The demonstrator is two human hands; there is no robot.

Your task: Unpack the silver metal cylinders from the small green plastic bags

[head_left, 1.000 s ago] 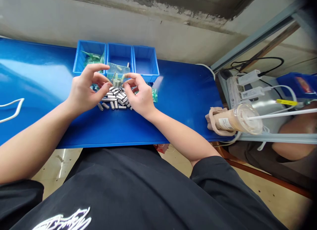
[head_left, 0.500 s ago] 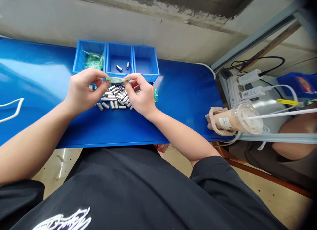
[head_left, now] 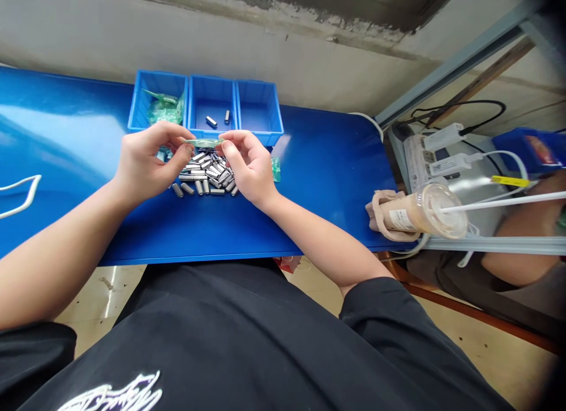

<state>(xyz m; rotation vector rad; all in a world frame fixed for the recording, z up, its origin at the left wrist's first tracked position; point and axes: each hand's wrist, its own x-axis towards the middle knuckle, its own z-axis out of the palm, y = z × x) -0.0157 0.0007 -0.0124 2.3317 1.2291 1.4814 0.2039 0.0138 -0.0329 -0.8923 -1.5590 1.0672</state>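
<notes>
A small green plastic bag (head_left: 204,143) is stretched between my two hands, above a heap of metal pins (head_left: 212,174) on the blue table. My left hand (head_left: 152,160) pinches the bag's left end between thumb and fingers. At its right end, my right hand (head_left: 248,164) pinches the bag the same way. Whether anything is inside the bag I cannot make out. Just beyond my hands, the left blue bin (head_left: 131,107) holds crumpled green bags (head_left: 165,110). Two metal pins (head_left: 211,121) lie in the middle blue bin (head_left: 197,86).
The right blue bin (head_left: 259,104) adjoins the others against the wall. Green plastic (head_left: 276,169) lies beside my right hand. A drink cup (head_left: 411,213) in a cardboard holder (head_left: 380,216) stands at the table's right edge, near chargers (head_left: 448,163) and cables. Another person's leg shows at far right.
Both hands still hold the bag over the pins. The fingers of my right hand have shifted slightly, and the bag looks thinner from this angle. The whole view has moved a little.
</notes>
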